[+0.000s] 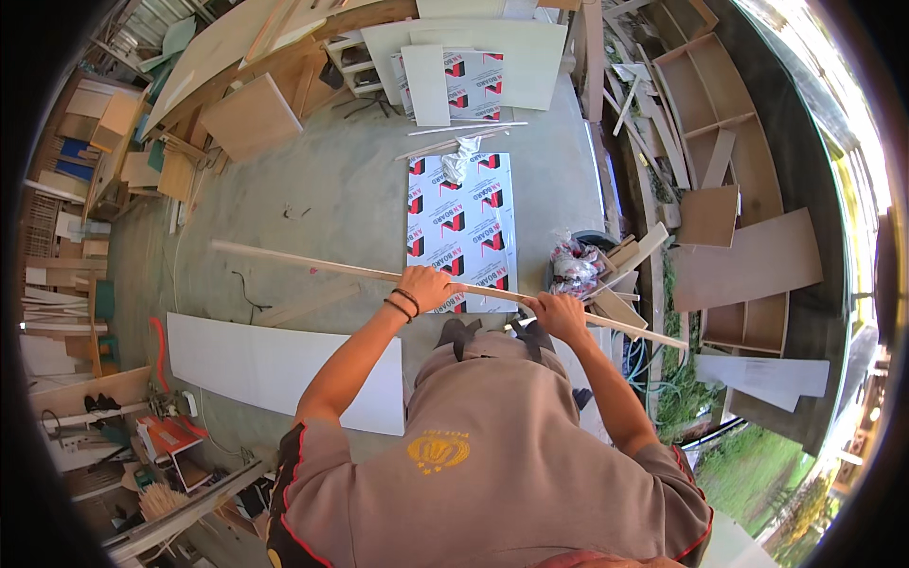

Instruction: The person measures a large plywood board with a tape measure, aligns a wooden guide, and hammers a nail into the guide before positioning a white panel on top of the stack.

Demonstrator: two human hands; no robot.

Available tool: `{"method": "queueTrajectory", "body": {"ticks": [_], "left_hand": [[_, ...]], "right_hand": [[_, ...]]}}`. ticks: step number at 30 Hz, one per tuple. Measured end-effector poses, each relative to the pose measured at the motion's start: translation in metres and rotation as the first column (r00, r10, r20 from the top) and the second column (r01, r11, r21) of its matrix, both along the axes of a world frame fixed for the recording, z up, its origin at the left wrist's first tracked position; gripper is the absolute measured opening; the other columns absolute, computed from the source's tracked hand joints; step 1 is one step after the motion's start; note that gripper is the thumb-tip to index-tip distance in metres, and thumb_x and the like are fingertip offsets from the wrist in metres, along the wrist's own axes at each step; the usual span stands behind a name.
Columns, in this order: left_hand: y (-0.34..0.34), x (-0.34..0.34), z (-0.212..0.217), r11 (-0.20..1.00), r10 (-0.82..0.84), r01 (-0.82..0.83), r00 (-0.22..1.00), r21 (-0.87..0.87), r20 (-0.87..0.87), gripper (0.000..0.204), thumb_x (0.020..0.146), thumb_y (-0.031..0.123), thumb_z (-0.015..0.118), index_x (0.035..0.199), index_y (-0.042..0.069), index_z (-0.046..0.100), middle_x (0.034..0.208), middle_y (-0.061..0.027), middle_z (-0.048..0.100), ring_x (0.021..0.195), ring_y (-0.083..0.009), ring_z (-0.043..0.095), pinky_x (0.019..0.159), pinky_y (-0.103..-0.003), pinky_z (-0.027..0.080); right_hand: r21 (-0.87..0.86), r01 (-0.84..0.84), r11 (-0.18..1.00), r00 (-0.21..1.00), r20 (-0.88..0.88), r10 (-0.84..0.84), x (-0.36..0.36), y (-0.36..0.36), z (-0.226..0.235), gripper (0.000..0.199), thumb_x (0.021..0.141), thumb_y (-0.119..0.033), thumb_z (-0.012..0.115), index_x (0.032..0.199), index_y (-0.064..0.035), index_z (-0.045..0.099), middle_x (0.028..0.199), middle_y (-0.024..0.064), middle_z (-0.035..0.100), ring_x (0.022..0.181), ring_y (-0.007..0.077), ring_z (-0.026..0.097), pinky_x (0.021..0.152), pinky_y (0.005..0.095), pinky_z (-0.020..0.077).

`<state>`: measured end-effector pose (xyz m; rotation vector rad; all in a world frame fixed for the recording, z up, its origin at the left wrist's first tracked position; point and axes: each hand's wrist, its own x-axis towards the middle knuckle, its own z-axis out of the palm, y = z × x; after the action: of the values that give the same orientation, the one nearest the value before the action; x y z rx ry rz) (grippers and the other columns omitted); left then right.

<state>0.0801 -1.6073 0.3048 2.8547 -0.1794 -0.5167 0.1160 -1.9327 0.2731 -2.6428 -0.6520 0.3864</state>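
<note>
A long, thin wooden strip crosses in front of my body, sloping down from left to right. My left hand is closed round it near its middle, dark bands on the wrist. Further along to the right, my right hand also grips the strip, and a long end sticks out past it. Below the strip, on the floor, lies a board covered in white, red and black printed film. A crumpled white wrapper rests on the board's far end.
A long white panel lies on the floor to my left. At right are a bin of crumpled plastic, wood offcuts and a blue hose. Panels lean at the back. An orange-red tool stand is at lower left.
</note>
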Motion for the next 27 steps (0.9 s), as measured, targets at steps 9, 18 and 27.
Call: {"method": "queueTrajectory", "body": {"ticks": [9, 18, 27], "left_hand": [[-0.085, 0.011, -0.031, 0.978, 0.185, -0.188, 0.982, 0.089, 0.042, 0.056, 0.097, 0.055, 0.051, 0.082, 0.008, 0.076, 0.079, -0.015, 0.072, 0.077, -0.0339, 0.072, 0.068, -0.048, 0.055], [-0.075, 0.046, -0.031, 0.837, 0.375, -0.449, 0.887, -0.313, -0.271, 0.074, 0.101, 0.063, 0.033, 0.085, 0.003, 0.074, 0.084, -0.0199, 0.072, 0.083, -0.0406, 0.07, 0.078, -0.05, 0.055], [-0.106, 0.037, 0.008, 0.972, -0.039, 0.046, 0.999, -0.229, 0.038, 0.036, 0.095, 0.041, 0.058, 0.09, 0.01, 0.074, 0.078, -0.0166, 0.071, 0.077, -0.0363, 0.071, 0.069, -0.05, 0.056]], "right_hand": [[-0.188, 0.29, 0.939, 0.947, -0.084, -0.309, 0.018, 0.012, -0.041, 0.06, 0.099, -0.054, 0.047, 0.085, -0.0023, 0.074, 0.085, 0.0253, 0.071, 0.08, 0.0478, 0.068, 0.073, 0.0558, 0.0539], [0.396, 0.705, 0.589, 0.645, -0.702, -0.301, 0.067, -0.014, -0.016, 0.069, 0.101, -0.059, 0.045, 0.067, -0.001, 0.059, 0.052, 0.0022, 0.042, 0.05, 0.0139, 0.047, 0.05, 0.0343, 0.038], [0.36, 0.019, 0.933, 0.995, 0.089, -0.054, 0.055, 0.052, 0.057, 0.047, 0.102, -0.041, 0.051, 0.079, 0.0, 0.055, 0.07, 0.0241, 0.061, 0.066, 0.0436, 0.06, 0.058, 0.0495, 0.0432]]}}
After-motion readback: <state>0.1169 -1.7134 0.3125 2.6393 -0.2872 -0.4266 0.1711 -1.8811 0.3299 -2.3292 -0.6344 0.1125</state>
